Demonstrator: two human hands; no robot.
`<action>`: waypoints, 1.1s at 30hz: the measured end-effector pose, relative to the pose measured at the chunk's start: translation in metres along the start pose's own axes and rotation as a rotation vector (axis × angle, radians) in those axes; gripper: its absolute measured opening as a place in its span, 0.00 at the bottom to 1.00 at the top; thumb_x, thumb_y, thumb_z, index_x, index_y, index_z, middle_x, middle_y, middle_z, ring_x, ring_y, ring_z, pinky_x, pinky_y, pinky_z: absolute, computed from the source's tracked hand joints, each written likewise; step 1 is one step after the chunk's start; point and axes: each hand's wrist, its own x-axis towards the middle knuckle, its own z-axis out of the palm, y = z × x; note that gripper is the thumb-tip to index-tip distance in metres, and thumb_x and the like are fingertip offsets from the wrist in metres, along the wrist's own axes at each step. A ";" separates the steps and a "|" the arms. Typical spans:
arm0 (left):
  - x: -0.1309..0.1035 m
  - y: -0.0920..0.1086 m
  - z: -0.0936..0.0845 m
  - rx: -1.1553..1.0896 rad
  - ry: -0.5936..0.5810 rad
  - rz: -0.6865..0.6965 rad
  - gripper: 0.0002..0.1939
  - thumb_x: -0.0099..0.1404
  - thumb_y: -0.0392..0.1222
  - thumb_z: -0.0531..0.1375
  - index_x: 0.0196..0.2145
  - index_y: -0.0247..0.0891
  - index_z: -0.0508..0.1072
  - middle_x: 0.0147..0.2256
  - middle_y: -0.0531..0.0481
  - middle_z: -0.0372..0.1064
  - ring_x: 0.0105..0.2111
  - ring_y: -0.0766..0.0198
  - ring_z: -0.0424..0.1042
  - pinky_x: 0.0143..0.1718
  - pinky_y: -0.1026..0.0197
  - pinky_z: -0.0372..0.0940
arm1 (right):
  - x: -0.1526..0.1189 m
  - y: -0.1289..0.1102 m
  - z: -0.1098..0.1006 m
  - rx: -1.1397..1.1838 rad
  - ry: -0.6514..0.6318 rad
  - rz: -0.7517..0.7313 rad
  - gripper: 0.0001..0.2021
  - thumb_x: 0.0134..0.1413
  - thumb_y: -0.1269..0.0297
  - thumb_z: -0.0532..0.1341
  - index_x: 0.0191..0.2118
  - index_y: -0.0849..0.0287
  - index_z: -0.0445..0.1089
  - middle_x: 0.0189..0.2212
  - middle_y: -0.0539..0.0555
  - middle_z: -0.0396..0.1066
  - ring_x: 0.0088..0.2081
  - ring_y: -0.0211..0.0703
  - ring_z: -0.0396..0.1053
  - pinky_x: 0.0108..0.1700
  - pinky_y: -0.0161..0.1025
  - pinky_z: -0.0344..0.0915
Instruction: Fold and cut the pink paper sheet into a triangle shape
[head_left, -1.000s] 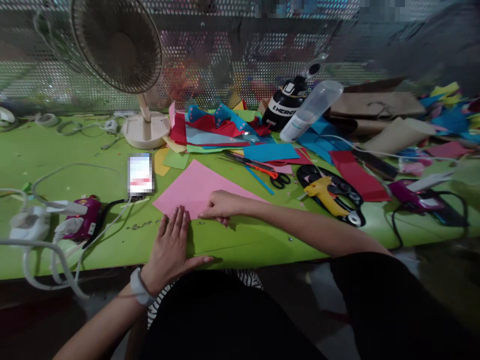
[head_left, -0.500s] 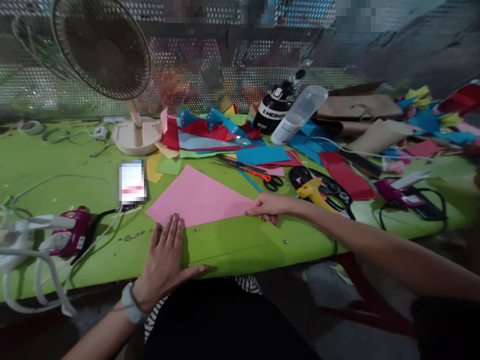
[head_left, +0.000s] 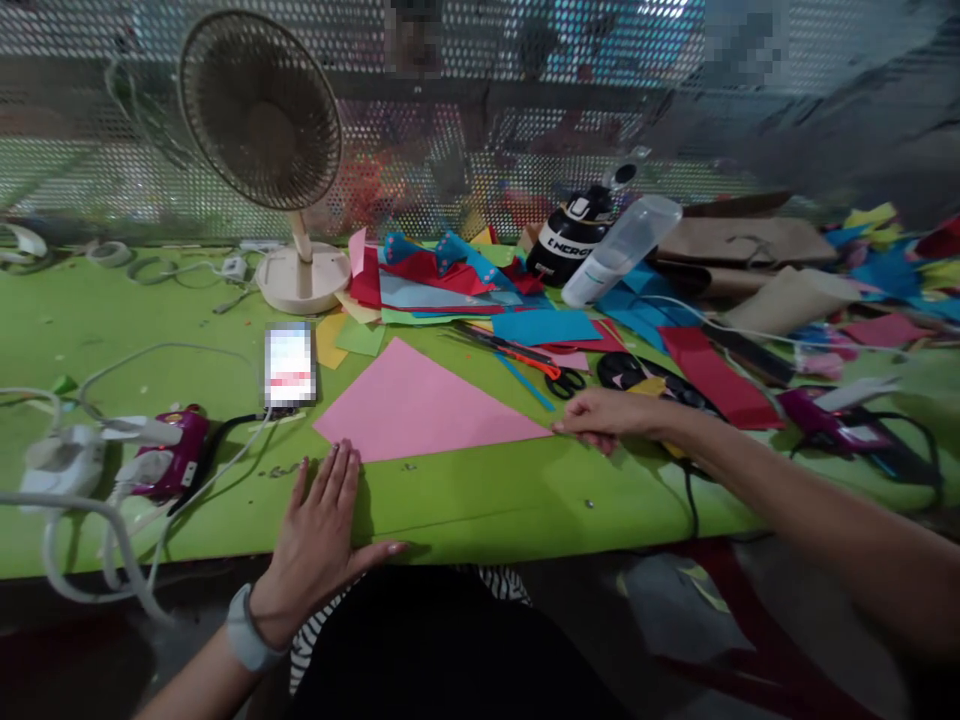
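A pink sheet of paper [head_left: 427, 408], triangular in outline, lies flat on the green-covered table [head_left: 480, 510]. My left hand [head_left: 319, 515] rests flat with fingers stretched out, their tips on the paper's near edge by its left corner. At the pointed right corner, my right hand [head_left: 594, 415] is closed, thumb and forefinger pinching the tip. Just beyond that hand lie scissors [head_left: 559, 375] with orange and black handles. A yellow glue gun [head_left: 660, 388] is mostly hidden behind my right forearm, over a dark oval item [head_left: 626, 368].
Left of the paper are a lit phone [head_left: 290, 365], a purple power strip [head_left: 176, 455] with cables, and a fan [head_left: 300, 280]. Behind lie coloured paper pieces [head_left: 540, 325], a black bottle [head_left: 566, 240] and a clear bottle [head_left: 626, 250]. Another power strip [head_left: 840, 420] sits right.
The view has shifted, so the table's things appear farther right. My right hand has slid rightward along the paper to its tip. My left hand has moved left along the near edge.
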 end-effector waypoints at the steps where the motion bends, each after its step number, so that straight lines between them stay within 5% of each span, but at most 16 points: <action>1: 0.001 -0.001 0.001 -0.001 0.002 0.001 0.58 0.60 0.76 0.45 0.70 0.25 0.38 0.66 0.29 0.49 0.65 0.44 0.54 0.66 0.44 0.39 | 0.003 -0.007 -0.002 -0.008 0.047 -0.068 0.27 0.47 0.37 0.61 0.20 0.58 0.62 0.16 0.53 0.68 0.18 0.34 0.65 0.24 0.35 0.58; 5: 0.008 -0.004 0.001 -0.013 -0.014 0.003 0.52 0.64 0.73 0.45 0.69 0.28 0.43 0.66 0.33 0.51 0.66 0.46 0.54 0.66 0.44 0.42 | 0.038 -0.054 0.001 -0.138 0.365 -0.395 0.18 0.50 0.46 0.64 0.31 0.58 0.71 0.31 0.55 0.76 0.31 0.42 0.72 0.33 0.37 0.64; 9: 0.011 -0.005 0.000 -0.021 -0.031 -0.017 0.48 0.65 0.71 0.45 0.69 0.32 0.45 0.67 0.36 0.51 0.66 0.47 0.53 0.65 0.43 0.46 | 0.093 -0.109 0.016 -0.219 0.456 -0.463 0.16 0.48 0.59 0.68 0.43 0.60 0.71 0.45 0.60 0.74 0.42 0.46 0.71 0.41 0.38 0.64; 13: 0.009 -0.006 0.002 -0.046 -0.046 -0.038 0.46 0.66 0.70 0.46 0.70 0.35 0.44 0.67 0.37 0.50 0.66 0.48 0.52 0.65 0.43 0.47 | 0.124 -0.136 0.024 -0.219 0.382 -0.458 0.24 0.40 0.58 0.72 0.44 0.60 0.71 0.35 0.53 0.74 0.32 0.42 0.69 0.33 0.36 0.60; 17: 0.010 -0.007 0.005 -0.066 -0.065 -0.055 0.46 0.65 0.70 0.47 0.69 0.36 0.47 0.67 0.36 0.50 0.66 0.47 0.53 0.65 0.42 0.46 | 0.126 -0.132 0.020 -0.207 0.261 -0.474 0.16 0.39 0.53 0.71 0.28 0.59 0.69 0.21 0.44 0.63 0.24 0.35 0.59 0.27 0.34 0.51; 21: 0.019 -0.008 0.005 -0.101 -0.057 -0.077 0.44 0.67 0.67 0.49 0.70 0.38 0.45 0.67 0.38 0.49 0.67 0.46 0.51 0.66 0.40 0.47 | 0.121 -0.115 0.013 -0.081 0.100 -0.556 0.23 0.37 0.46 0.70 0.17 0.59 0.61 0.15 0.42 0.52 0.21 0.31 0.51 0.25 0.34 0.45; 28: 0.046 0.006 -0.005 -0.267 0.040 -0.145 0.43 0.68 0.61 0.53 0.70 0.39 0.40 0.70 0.34 0.39 0.69 0.45 0.45 0.66 0.39 0.48 | 0.091 -0.096 0.020 0.564 0.438 -0.631 0.24 0.36 0.42 0.70 0.31 0.60 0.72 0.26 0.49 0.72 0.27 0.39 0.67 0.30 0.36 0.61; 33: 0.071 0.005 -0.010 -0.769 -0.038 -0.315 0.45 0.66 0.59 0.57 0.70 0.38 0.42 0.70 0.35 0.39 0.69 0.44 0.42 0.67 0.40 0.46 | 0.064 -0.083 0.037 0.781 0.497 -0.654 0.22 0.35 0.47 0.73 0.33 0.57 0.73 0.31 0.50 0.76 0.32 0.42 0.71 0.36 0.39 0.68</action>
